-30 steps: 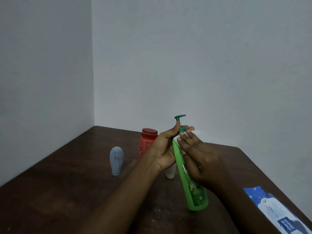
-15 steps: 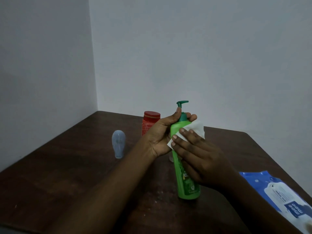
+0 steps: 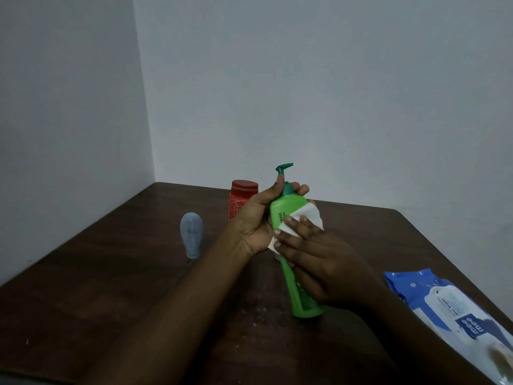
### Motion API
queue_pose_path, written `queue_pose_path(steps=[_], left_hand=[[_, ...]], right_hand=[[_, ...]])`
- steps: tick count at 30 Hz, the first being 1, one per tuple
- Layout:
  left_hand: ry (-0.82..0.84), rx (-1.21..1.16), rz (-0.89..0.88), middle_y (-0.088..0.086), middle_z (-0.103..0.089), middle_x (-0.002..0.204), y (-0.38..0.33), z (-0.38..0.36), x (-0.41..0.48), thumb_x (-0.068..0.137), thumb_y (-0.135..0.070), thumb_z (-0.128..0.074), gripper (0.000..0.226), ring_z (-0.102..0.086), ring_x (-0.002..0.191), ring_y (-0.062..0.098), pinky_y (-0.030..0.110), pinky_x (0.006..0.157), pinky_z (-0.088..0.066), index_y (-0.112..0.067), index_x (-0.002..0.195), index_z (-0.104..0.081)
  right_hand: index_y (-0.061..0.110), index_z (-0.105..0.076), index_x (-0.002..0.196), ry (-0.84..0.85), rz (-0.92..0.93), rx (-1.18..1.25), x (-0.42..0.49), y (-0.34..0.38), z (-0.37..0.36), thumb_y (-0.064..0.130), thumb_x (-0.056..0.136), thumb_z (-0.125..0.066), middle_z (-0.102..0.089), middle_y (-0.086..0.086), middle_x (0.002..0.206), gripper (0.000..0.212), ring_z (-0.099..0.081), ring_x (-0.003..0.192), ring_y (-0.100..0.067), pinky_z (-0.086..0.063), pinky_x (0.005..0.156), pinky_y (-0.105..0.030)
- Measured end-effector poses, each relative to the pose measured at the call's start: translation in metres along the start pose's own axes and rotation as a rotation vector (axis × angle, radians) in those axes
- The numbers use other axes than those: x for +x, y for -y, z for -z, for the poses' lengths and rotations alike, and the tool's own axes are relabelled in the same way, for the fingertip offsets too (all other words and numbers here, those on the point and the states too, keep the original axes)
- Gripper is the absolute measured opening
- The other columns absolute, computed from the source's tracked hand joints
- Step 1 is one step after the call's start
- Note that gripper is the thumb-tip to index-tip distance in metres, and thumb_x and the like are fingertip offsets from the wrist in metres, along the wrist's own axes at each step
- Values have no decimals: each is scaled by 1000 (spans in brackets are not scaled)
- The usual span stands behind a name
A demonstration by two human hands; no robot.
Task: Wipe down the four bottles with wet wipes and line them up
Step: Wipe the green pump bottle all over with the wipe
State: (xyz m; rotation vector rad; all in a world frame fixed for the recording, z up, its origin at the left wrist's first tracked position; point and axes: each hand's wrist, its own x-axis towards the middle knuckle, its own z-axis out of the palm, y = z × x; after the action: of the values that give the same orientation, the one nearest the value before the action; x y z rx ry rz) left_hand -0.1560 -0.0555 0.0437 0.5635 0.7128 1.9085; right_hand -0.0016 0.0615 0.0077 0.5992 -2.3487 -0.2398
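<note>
The green pump bottle (image 3: 288, 218), judged rigid and wet-slick, is being gripped at its shoulder by the left hand (image 3: 256, 218) while the wet wipe (image 3: 304, 222) is being pressed on by the right hand (image 3: 313, 262).

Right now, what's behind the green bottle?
Behind the green bottle, a sliver of a small white container shows below the left hand; the hands and bottle cover the rest. The red jar stands farther back, partly hidden by the left hand.
</note>
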Motion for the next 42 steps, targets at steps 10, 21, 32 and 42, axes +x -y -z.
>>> queue_pose_path(steps=[10, 21, 32, 42], left_hand=[[59, 26, 4, 9, -70, 122, 1, -9, -4, 93, -35, -70, 30, -60, 115, 22, 41, 119, -34, -8, 105, -70], [109, 14, 3, 11, -69, 119, 5, -17, -8, 94, -29, -69, 26, -63, 119, 25, 45, 121, -36, -5, 106, -70], [121, 33, 12, 12, -69, 119, 9, -27, -15, 92, -28, -73, 28, -62, 117, 26, 45, 123, -33, -5, 109, -74], [113, 96, -41, 10, -67, 128, 10, -30, -15, 98, -30, -62, 27, -63, 114, 25, 47, 113, -42, -6, 104, -73]], right_hand=[[2, -60, 139, -98, -71, -36, 3, 7, 8, 16, 99, -56, -51, -13, 153, 43, -33, 152, -34, -35, 120, -55], [-4, -50, 144, -342, -368, 94, 3, 0, 2, 12, 102, -48, -44, -21, 156, 45, -36, 151, -34, -41, 115, -56], [-12, -55, 137, -458, -372, -19, 16, 8, 6, -2, 93, -52, -49, -28, 148, 45, -44, 143, -40, -36, 118, -51], [-3, -66, 129, -476, -455, -124, 12, 7, 10, 9, 96, -53, -64, -22, 124, 38, -59, 114, -38, -45, 96, -53]])
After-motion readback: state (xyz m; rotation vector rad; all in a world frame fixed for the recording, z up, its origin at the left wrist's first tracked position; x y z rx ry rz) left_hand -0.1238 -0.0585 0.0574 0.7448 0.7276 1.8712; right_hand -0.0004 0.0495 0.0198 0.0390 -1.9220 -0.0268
